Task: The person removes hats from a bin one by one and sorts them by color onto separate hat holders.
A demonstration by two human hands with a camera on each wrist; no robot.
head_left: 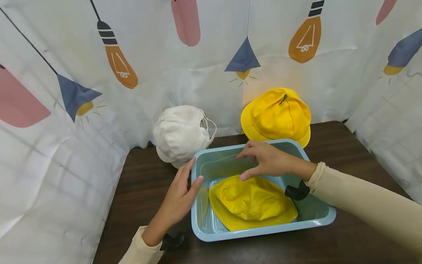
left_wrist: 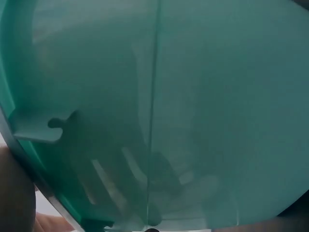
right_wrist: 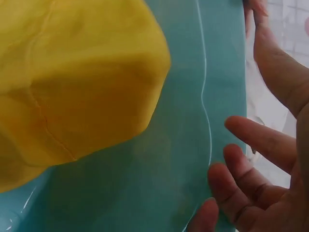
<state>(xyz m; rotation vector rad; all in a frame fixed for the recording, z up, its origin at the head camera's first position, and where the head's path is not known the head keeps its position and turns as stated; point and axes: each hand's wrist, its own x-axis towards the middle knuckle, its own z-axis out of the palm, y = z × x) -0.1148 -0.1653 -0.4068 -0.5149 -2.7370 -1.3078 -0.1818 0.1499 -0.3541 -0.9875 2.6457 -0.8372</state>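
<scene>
Nearest, the left hand [head_left: 179,198] rests against the left rim of the light blue tub [head_left: 316,216], thumb hooked over the edge and fingers straight, seemingly to steady it on the dark surface [head_left: 138,190]. Inside the tub lies a flattened yellow hat [head_left: 252,203], and just above it the right hand [head_left: 268,161] hovers with fingers loosely spread, gripping nothing. Farther back, a white cap [head_left: 179,134] and a second yellow bucket hat [head_left: 277,115] stand against the lightbulb-printed curtain [head_left: 197,73].
</scene>
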